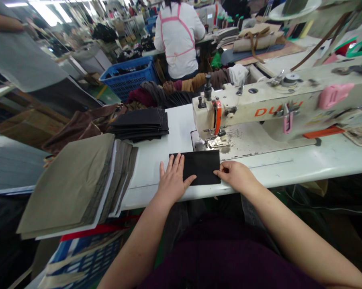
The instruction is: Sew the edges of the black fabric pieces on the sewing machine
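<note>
A black rectangular fabric piece [202,166] lies flat on the white sewing table [150,160], just in front of the presser foot [214,143]. My left hand [173,178] rests on its left end, fingers spread and pointing away from me. At the right edge my right hand [233,174] pinches the fabric between thumb and fingers; the other fingers are curled. The sewing machine [247,106], cream with an orange strip by the needle, stands right behind the piece. Whether the fabric's far edge touches the machine's plate is hard to see.
Black folded pieces [140,122] are stacked at the back left. A thick pile of olive fabric [69,180] overhangs the table's left side. Beyond stand a blue crate [129,76] and a person in a white top [181,36]. Another person [24,56] stands at the left.
</note>
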`<action>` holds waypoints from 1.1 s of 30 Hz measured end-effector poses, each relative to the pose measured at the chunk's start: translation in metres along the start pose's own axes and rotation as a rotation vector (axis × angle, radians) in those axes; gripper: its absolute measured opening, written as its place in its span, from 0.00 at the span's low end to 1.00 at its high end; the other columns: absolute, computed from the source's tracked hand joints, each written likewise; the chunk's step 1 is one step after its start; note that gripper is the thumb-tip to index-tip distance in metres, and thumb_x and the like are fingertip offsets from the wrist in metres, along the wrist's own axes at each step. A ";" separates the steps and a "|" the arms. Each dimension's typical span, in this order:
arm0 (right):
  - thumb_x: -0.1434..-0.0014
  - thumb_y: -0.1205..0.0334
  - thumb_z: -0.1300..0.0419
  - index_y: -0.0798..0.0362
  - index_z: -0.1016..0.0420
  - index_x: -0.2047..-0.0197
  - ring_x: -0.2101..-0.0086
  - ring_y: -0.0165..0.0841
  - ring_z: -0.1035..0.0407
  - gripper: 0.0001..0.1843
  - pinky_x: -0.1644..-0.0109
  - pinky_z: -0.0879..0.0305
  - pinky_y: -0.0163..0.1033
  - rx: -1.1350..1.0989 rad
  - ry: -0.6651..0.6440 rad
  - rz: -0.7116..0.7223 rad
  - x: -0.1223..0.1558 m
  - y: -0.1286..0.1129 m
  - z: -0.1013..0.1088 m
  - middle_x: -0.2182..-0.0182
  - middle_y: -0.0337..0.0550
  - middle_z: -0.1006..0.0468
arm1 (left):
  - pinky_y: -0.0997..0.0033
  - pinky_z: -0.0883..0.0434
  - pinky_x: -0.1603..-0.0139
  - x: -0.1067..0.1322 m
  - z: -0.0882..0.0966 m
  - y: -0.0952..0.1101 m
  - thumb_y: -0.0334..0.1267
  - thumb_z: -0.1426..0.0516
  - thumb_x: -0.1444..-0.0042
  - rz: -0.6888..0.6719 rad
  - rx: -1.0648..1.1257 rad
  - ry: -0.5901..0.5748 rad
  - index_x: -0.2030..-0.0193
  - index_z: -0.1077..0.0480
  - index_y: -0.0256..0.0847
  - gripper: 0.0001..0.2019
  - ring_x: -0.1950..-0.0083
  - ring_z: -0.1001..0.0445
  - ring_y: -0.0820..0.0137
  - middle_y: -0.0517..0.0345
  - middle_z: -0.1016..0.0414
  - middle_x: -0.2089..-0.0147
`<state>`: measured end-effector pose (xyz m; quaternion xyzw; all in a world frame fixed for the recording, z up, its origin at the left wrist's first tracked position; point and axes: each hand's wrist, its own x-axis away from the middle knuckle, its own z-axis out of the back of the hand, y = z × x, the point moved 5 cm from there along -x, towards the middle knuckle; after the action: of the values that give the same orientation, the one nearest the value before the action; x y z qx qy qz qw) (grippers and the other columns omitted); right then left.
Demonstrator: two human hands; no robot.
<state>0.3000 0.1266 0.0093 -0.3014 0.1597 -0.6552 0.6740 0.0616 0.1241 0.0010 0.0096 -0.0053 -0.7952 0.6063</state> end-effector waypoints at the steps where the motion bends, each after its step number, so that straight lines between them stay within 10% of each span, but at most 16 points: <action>1: 0.42 0.48 0.38 0.49 0.29 0.74 0.77 0.28 0.38 0.16 0.71 0.50 0.36 0.020 0.005 -0.004 0.000 0.000 -0.001 0.77 0.34 0.27 | 0.37 0.60 0.25 0.000 0.000 -0.001 0.62 0.53 0.34 -0.006 0.000 -0.010 0.22 0.59 0.41 0.42 0.21 0.59 0.53 0.45 0.55 0.21; 8: 0.41 0.52 0.37 0.49 0.28 0.72 0.74 0.29 0.35 0.12 0.69 0.48 0.36 0.155 0.079 0.017 0.003 -0.004 -0.004 0.73 0.37 0.24 | 0.34 0.61 0.25 0.000 0.006 -0.004 0.65 0.53 0.36 -0.030 -0.016 -0.021 0.22 0.56 0.41 0.43 0.21 0.57 0.51 0.45 0.54 0.22; 15: 0.40 0.49 0.36 0.49 0.29 0.63 0.66 0.32 0.29 0.13 0.67 0.45 0.37 0.279 0.149 0.043 0.010 -0.018 -0.006 0.62 0.40 0.23 | 0.43 0.52 0.24 -0.008 0.034 0.025 0.49 0.51 0.30 -0.038 -0.038 0.143 0.35 0.34 0.31 0.26 0.28 0.39 0.50 0.37 0.32 0.33; 21: 0.41 0.49 0.34 0.49 0.31 0.59 0.65 0.33 0.29 0.15 0.65 0.44 0.37 0.288 0.170 0.064 0.011 -0.020 -0.008 0.61 0.39 0.24 | 0.62 0.45 0.25 -0.024 0.021 0.071 0.32 0.56 0.29 -0.520 0.052 0.100 0.28 0.43 0.30 0.24 0.24 0.46 0.63 0.45 0.43 0.25; 33: 0.40 0.50 0.35 0.48 0.32 0.61 0.66 0.32 0.30 0.14 0.66 0.45 0.37 0.254 0.162 0.091 0.010 -0.016 -0.008 0.62 0.38 0.25 | 0.58 0.38 0.31 -0.040 0.026 0.080 0.34 0.51 0.33 -0.527 0.004 0.031 0.30 0.40 0.37 0.25 0.27 0.42 0.60 0.50 0.44 0.24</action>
<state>0.2832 0.1162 0.0150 -0.1522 0.1426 -0.6612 0.7206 0.1485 0.1418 0.0290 0.0241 0.0053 -0.9255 0.3781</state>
